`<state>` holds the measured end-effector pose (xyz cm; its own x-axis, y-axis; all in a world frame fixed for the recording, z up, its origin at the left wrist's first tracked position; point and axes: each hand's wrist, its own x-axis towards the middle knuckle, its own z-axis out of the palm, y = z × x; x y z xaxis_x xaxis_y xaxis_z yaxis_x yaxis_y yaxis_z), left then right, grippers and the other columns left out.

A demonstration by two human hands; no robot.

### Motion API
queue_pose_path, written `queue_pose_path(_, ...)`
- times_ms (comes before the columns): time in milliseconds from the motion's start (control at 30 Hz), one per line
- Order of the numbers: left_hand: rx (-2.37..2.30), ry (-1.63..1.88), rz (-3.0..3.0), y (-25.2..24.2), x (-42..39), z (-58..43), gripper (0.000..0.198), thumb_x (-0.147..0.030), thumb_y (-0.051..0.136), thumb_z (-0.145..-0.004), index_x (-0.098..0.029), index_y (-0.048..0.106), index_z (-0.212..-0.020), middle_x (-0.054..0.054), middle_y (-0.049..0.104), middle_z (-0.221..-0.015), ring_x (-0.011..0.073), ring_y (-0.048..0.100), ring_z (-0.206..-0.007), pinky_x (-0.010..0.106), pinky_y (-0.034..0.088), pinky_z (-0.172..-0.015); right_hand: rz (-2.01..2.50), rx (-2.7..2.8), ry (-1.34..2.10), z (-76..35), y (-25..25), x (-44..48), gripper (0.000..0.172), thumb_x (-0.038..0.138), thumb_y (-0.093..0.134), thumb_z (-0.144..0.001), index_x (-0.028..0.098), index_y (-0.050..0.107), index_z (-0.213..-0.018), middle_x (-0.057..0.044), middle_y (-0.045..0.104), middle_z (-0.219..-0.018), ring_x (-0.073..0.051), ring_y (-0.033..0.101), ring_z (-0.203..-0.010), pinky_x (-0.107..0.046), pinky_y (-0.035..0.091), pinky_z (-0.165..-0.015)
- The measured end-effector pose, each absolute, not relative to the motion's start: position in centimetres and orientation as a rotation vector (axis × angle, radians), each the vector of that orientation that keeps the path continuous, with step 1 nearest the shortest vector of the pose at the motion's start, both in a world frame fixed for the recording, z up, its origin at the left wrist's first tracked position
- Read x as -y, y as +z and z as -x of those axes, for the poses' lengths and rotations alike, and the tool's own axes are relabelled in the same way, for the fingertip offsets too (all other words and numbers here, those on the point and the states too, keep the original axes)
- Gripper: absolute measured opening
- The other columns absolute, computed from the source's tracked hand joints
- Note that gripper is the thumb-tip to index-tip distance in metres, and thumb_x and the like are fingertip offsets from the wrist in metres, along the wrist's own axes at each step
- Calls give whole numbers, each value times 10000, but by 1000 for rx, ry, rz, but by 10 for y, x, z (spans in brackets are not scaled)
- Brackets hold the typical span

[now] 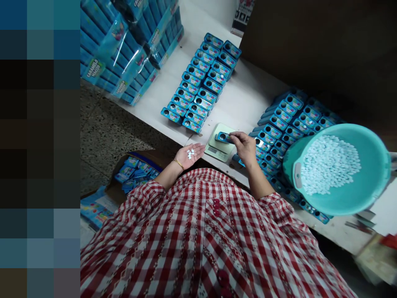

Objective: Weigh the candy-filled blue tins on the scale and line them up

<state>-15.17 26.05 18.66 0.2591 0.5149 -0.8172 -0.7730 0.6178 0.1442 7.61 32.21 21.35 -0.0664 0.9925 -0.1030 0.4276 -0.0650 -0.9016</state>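
My left hand (192,155) is palm up with its fingers stretched out flat, and several white candies (190,153) lie on the palm. With thumb and fingers closed, my right hand (245,145) pinches the end of a small blue candy box (223,137) that has a round dark opening on top. That box is at the pale kitchen scale (214,154); whether it rests on the plate or is held just above, I cannot tell. To the right, a turquoise tub (370,165) holds a heap of white candies (330,163).
Rows of upright blue boxes (198,87) stand behind the scale on the white table (245,89). More boxes (285,118) crowd the right, partly under the tub. Wrapped display packs (124,54) are stacked at left. A carton (113,180) with blue packets sits below the table edge.
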Motion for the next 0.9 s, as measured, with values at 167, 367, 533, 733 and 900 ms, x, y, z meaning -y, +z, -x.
queue_pose_path(167,-976,896,321,189,-261,153,287,-216,384,-878,-82,628,-946,133,688,-920,190,647,-919,323,481,-865,1561,1667,859,-79,210,-325,213,316,547,-802,191,685,-904,-49,693,-925,-167,628,-854,-322,509,-768)
queue_pose_path(367,-1056,924,348,184,-263,159,252,-178,405,-860,-82,626,-933,123,689,-865,167,657,-826,281,509,-771,1626,1606,635,-109,213,-330,209,349,564,-788,190,670,-872,-69,668,-938,-179,617,-856,-321,517,-686)
queue_pose_path(533,-1093,931,314,184,-265,158,219,-59,417,-803,-78,621,-879,116,688,-837,148,660,-800,247,506,-757,1594,1666,645,-107,218,-322,218,360,567,-804,192,660,-906,-71,648,-937,-180,601,-843,-319,515,-667)
queue_pose_path(733,-822,748,172,195,-257,137,377,5,444,-691,-58,610,-1024,138,683,-961,202,648,-920,345,467,-893,1228,2328,949,-45,229,-277,249,275,449,-893,196,641,-1031,-89,636,-981,-189,571,-929,-340,487,-818)
queue_pose_path(900,-697,714,92,206,-257,119,655,90,405,-574,-111,553,-1180,102,673,-1016,193,620,-1000,365,411,-972,1199,2559,933,-30,226,-267,305,291,404,-911,187,630,-1087,-110,608,-1020,-207,545,-948,-350,461,-830)
